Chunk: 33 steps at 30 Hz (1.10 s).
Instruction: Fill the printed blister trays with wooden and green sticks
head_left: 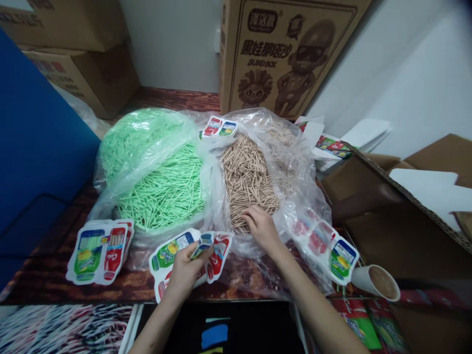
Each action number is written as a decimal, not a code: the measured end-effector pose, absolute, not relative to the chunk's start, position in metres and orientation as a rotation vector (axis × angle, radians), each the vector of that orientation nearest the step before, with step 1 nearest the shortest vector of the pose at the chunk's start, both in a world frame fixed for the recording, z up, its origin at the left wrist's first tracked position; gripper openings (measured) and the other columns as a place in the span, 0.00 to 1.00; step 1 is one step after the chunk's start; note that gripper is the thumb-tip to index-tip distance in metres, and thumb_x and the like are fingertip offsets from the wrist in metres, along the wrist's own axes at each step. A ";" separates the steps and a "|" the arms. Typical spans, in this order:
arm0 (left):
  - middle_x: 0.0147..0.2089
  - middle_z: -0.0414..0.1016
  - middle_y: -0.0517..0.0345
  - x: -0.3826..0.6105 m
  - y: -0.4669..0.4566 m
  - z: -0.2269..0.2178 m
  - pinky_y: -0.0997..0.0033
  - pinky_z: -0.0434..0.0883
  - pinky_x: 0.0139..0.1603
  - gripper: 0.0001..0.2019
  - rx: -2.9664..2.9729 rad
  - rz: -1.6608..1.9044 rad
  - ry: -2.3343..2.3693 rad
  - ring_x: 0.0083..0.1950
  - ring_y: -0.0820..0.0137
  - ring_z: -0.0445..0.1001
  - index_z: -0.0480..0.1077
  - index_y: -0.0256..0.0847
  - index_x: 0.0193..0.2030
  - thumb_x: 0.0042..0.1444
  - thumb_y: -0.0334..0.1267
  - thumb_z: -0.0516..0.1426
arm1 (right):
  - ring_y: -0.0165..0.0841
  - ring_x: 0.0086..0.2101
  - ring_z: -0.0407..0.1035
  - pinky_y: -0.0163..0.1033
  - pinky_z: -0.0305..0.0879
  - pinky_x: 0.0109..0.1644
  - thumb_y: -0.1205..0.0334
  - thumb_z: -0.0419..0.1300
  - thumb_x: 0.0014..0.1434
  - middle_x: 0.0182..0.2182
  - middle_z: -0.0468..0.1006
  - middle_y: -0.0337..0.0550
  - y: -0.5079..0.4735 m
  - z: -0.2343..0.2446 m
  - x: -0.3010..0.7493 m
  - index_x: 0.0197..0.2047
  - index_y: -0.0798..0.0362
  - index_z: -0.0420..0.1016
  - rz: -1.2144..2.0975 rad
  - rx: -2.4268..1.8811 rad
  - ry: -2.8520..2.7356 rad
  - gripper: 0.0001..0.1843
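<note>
My left hand [187, 269] grips a small stack of printed snack packets [173, 250] with green and red drink pictures, held near the table's front edge. My right hand [261, 225] rests palm down on the near edge of a heap of tan sticks [248, 178] in a clear plastic bag, fingers curled into the pile. To the left lies a bigger clear bag of green sticks [162, 189].
A filled packet stack [99, 251] lies at front left, more packets [332, 248] in plastic at right. A paper cup [376, 281] lies on its side. An open cardboard box [398, 211] stands right, a printed carton [283, 54] behind, a blue panel [33, 147] left.
</note>
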State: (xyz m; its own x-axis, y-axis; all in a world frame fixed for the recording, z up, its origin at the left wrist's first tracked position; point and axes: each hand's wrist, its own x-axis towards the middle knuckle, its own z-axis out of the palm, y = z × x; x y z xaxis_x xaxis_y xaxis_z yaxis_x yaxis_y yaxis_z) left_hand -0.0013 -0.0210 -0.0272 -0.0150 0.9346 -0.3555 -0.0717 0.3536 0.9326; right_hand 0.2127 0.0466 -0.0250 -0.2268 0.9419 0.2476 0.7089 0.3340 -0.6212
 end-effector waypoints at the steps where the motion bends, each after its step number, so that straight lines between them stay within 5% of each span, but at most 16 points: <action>1: 0.21 0.69 0.64 -0.002 -0.021 -0.029 0.77 0.61 0.26 0.11 0.857 1.004 1.327 0.23 0.75 0.63 0.72 0.37 0.24 0.46 0.43 0.64 | 0.38 0.39 0.65 0.40 0.60 0.44 0.68 0.51 0.64 0.36 0.73 0.47 0.054 -0.031 0.218 0.40 0.54 0.73 0.360 -1.484 -2.121 0.10; 5: 0.24 0.73 0.62 -0.004 -0.021 -0.036 0.76 0.64 0.28 0.11 0.763 1.038 1.294 0.25 0.74 0.67 0.74 0.37 0.27 0.46 0.44 0.65 | 0.42 0.42 0.61 0.44 0.57 0.46 0.70 0.51 0.62 0.42 0.72 0.51 0.071 -0.045 0.225 0.48 0.54 0.72 -0.111 -1.546 -2.402 0.13; 12: 0.26 0.77 0.60 -0.007 -0.021 -0.036 0.76 0.68 0.31 0.12 0.559 1.103 1.239 0.27 0.73 0.72 0.77 0.36 0.30 0.40 0.41 0.69 | 0.42 0.39 0.60 0.45 0.55 0.44 0.69 0.50 0.63 0.36 0.72 0.50 0.080 -0.046 0.221 0.36 0.54 0.72 -0.311 -1.509 -2.538 0.10; 19: 0.29 0.79 0.60 -0.014 -0.020 -0.028 0.77 0.71 0.31 0.13 0.413 1.163 1.193 0.28 0.73 0.74 0.78 0.36 0.31 0.37 0.38 0.70 | 0.36 0.34 0.66 0.43 0.59 0.42 0.68 0.48 0.62 0.30 0.74 0.42 0.086 -0.033 0.224 0.32 0.51 0.66 0.440 -1.514 -1.886 0.09; 25: 0.28 0.79 0.60 -0.009 -0.021 -0.026 0.77 0.72 0.28 0.14 0.391 1.142 1.190 0.26 0.73 0.75 0.77 0.36 0.31 0.36 0.37 0.70 | 0.30 0.23 0.66 0.38 0.65 0.31 0.57 0.60 0.52 0.21 0.70 0.32 0.090 -0.022 0.229 0.36 0.51 0.69 1.322 -1.264 -0.995 0.09; 28: 0.28 0.80 0.60 -0.007 -0.021 -0.025 0.76 0.72 0.29 0.14 0.378 1.152 1.208 0.27 0.72 0.75 0.77 0.36 0.30 0.35 0.37 0.71 | 0.29 0.23 0.67 0.38 0.68 0.32 0.58 0.64 0.48 0.21 0.70 0.32 0.085 -0.020 0.233 0.38 0.53 0.71 1.438 -1.148 -0.860 0.13; 33: 0.29 0.80 0.60 -0.005 -0.021 -0.026 0.77 0.72 0.30 0.13 0.401 1.143 1.203 0.27 0.73 0.76 0.77 0.37 0.31 0.37 0.37 0.70 | 0.30 0.28 0.70 0.40 0.68 0.40 0.59 0.61 0.54 0.26 0.74 0.34 0.059 -0.021 0.226 0.36 0.50 0.69 1.213 -1.056 -0.888 0.06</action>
State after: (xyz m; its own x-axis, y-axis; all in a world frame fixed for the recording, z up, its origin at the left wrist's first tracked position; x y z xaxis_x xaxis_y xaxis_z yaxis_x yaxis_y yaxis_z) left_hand -0.0054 -0.0208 -0.0258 -0.0730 0.8514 -0.5194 -0.4751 0.4282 0.7687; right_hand 0.2258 0.0589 -0.0215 0.1541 0.9880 -0.0132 -0.2861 0.0318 -0.9577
